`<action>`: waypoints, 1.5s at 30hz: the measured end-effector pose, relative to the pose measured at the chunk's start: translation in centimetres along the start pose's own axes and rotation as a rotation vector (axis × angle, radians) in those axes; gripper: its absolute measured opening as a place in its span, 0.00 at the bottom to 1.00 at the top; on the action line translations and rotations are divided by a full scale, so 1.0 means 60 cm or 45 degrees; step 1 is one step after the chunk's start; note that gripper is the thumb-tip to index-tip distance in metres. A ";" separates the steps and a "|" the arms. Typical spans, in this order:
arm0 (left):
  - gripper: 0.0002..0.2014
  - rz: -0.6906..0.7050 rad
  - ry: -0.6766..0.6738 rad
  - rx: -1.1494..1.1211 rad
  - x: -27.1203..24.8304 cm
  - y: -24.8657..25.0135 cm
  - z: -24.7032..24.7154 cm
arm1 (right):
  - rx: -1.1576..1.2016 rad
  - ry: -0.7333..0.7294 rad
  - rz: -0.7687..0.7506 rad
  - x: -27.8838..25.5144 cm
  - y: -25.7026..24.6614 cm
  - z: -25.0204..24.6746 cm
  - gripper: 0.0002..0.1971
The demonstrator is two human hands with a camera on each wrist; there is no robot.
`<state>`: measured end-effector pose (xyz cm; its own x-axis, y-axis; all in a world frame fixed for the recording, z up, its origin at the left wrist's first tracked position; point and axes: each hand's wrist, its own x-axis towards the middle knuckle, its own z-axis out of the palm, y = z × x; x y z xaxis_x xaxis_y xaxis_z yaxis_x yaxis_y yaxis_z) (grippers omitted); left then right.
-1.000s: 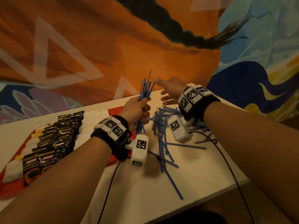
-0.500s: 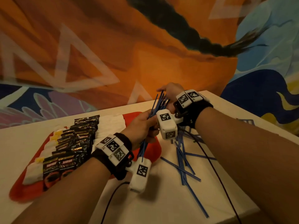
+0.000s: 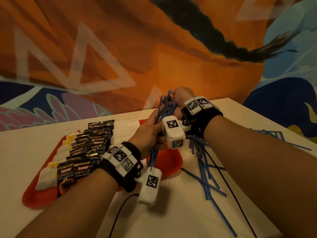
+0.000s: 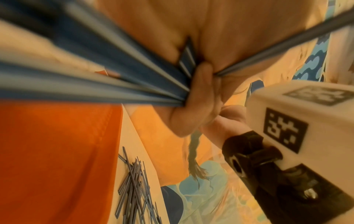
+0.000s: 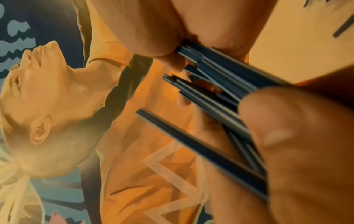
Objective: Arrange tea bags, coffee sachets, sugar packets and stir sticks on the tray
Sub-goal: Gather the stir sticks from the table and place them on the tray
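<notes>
A big painted wall point(image 3: 120, 48) fills the far side, orange and blue. Below it is a flat white table point(image 3: 171, 217). On its left sits a red tray point(image 3: 164, 162) with smooth round corners. Shiny dark coffee sachets point(image 3: 89, 148) lie in rows on it, with soft white packets point(image 3: 46, 179) next to them (sugar or tea, I cannot tell).

On the right of the table lies a messy pile of loose sticks point(image 3: 204, 170). They are thin, straight, blue and look like plastic.

The left hand point(image 3: 147, 134) is closed tight around a bunch point(image 3: 155, 152) of these sticks, over the near right corner of the tray. The bunch stands almost upright and fans out at the top. The right hand point(image 3: 181, 98) meets the top ends, and its fingers point(image 5: 153, 42) curl on them.

The sticks are likely very light, bendy and slippery, so they can slide out. Holding the bunch around its middle seems best, tapping the ends to make them even.
</notes>
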<state>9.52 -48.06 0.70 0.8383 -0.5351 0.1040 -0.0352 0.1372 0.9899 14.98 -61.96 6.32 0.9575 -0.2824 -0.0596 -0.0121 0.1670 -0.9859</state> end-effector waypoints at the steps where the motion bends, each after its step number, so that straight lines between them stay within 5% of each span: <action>1: 0.26 0.001 0.020 -0.003 -0.001 0.000 -0.002 | 0.031 0.016 0.005 0.001 -0.001 0.005 0.10; 8: 0.27 0.003 0.026 -0.027 0.002 -0.005 -0.022 | 0.202 0.068 -0.040 -0.011 -0.001 0.031 0.25; 14: 0.27 -0.004 0.019 -0.026 0.004 -0.006 -0.024 | 0.303 0.021 -0.091 -0.013 0.001 0.035 0.21; 23: 0.06 -0.095 0.170 0.051 0.000 -0.005 -0.018 | 0.101 -0.191 -0.212 -0.022 -0.004 0.038 0.23; 30: 0.12 -0.130 0.163 0.249 0.007 -0.011 -0.012 | 0.204 -0.196 -0.149 -0.030 -0.007 0.048 0.32; 35: 0.14 -0.153 0.188 0.218 0.013 -0.007 -0.014 | 0.197 -0.102 -0.208 -0.036 -0.009 0.056 0.12; 40: 0.20 -0.146 0.159 0.261 0.011 0.004 -0.026 | -0.064 -0.224 -0.211 -0.044 -0.010 0.053 0.22; 42: 0.21 -0.146 0.127 0.270 0.009 0.006 -0.029 | -0.303 -0.268 -0.300 -0.049 -0.009 0.057 0.18; 45: 0.18 -0.144 0.101 0.251 0.006 0.006 -0.028 | -0.270 -0.356 -0.279 -0.055 -0.006 0.059 0.09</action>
<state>10.72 -46.79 0.93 0.8830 -0.4694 -0.0085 -0.0377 -0.0890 0.9953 12.86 -57.76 7.43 0.9851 -0.0169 0.1712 0.1695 -0.0749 -0.9827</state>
